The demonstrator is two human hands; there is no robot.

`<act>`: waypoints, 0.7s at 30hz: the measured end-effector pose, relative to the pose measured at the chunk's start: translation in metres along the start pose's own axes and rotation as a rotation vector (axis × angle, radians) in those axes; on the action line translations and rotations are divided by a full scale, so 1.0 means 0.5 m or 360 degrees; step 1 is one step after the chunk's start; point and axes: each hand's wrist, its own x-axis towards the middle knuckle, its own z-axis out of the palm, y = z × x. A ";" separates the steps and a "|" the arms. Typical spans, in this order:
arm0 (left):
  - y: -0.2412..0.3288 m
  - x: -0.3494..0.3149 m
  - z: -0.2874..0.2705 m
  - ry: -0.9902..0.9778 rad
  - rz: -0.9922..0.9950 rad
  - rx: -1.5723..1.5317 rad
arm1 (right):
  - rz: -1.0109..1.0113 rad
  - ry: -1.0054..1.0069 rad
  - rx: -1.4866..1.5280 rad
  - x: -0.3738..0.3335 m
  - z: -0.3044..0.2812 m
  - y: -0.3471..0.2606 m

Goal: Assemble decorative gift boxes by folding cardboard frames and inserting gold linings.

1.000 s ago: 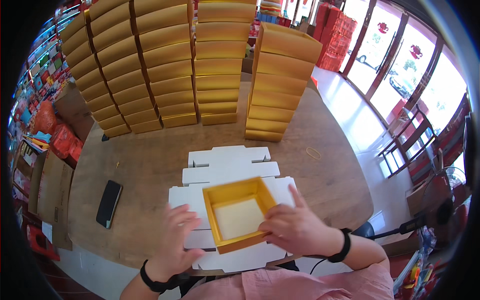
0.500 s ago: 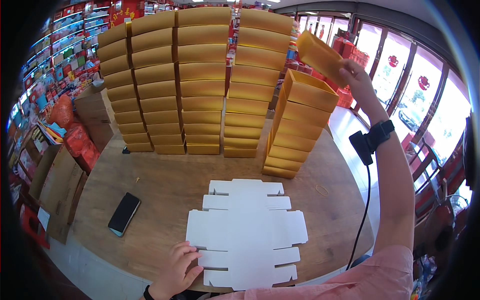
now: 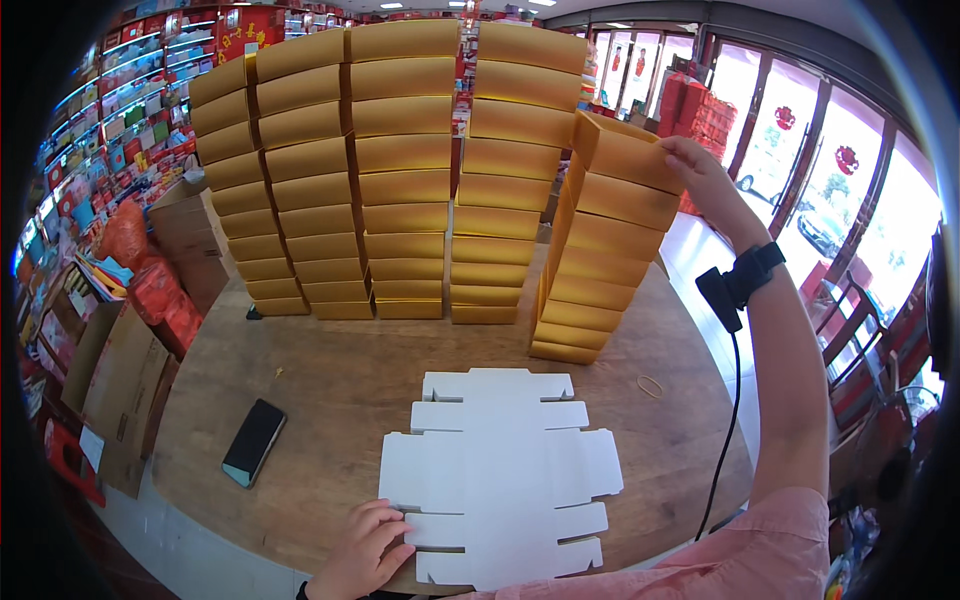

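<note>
My right hand grips the right rim of a gold cardboard box, thumb and fingers pinching its edge. This box sits on top of a leaning stack of gold boxes at the right of the table. In front of me lies a pile of flat white box blanks with slotted flaps. My left hand rests beside the pile's lower left flaps, its fingers apart and loosely bent, the tips touching the edge. Nothing shows in its grasp.
Tall columns of gold boxes line the far side of the wooden table. A phone lies at left, a rubber band at right. A black cable hangs from my right wrist device. Open cartons stand left.
My right hand has lowered the gold box from the air, moving left and down, onto the right stack's top. My left hand stays by the white blanks. The whole view has shifted slightly.
</note>
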 end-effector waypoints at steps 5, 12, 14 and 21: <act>-0.004 0.009 0.009 -0.0012 0.0055 0.0026 | -0.0067 0.0084 0.0007 -0.002 0.006 0.011; 0.012 0.031 0.011 -0.0057 0.0123 0.0060 | -0.0358 0.0158 -0.0286 0.004 0.004 -0.003; 0.017 0.029 0.012 -0.0068 0.0132 0.0062 | -0.0343 0.0185 -0.0305 0.002 0.008 -0.009; 0.018 0.005 0.032 -0.0101 0.0275 0.0090 | -0.0528 0.0370 -0.0518 -0.025 0.022 0.009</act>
